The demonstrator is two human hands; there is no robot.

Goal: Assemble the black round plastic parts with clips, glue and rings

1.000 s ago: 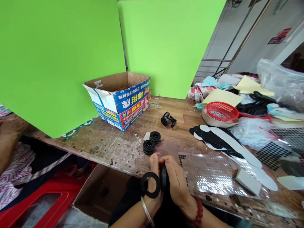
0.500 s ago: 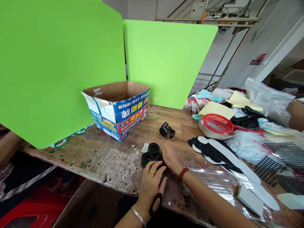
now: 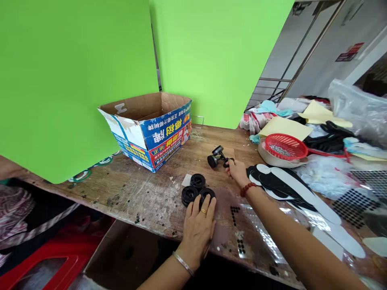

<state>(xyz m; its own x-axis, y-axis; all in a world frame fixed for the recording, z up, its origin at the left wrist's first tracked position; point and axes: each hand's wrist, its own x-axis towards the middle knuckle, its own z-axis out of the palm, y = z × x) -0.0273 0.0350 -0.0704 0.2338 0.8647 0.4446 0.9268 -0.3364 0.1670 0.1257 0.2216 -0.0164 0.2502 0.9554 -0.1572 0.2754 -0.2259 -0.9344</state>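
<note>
My left hand [image 3: 198, 227] lies with its fingers stretched over the nearest of three small stacks of black rings [image 3: 189, 194]. Its fingertips touch the right stack [image 3: 207, 193], and the thumb is partly hidden. My right hand [image 3: 237, 171] has closed its fingers around the near end of a small black jointed mount [image 3: 213, 161], which has round discs and stands on the table. A small pale square card [image 3: 186, 180] lies beside the ring stacks.
Behind stands an open carton [image 3: 151, 139] before green panels [image 3: 223, 60]. Rightward are black and white insole-shaped pieces [image 3: 287, 189], a red basket [image 3: 286, 146], clear plastic sheets and piled fabric. A red stool [image 3: 63, 257] and a person's arm [image 3: 12, 167] are at the left.
My right hand has moved away from the rings, up and right, and taken hold of the black mount. The black oval ring that hung at my left hand no longer shows there.
</note>
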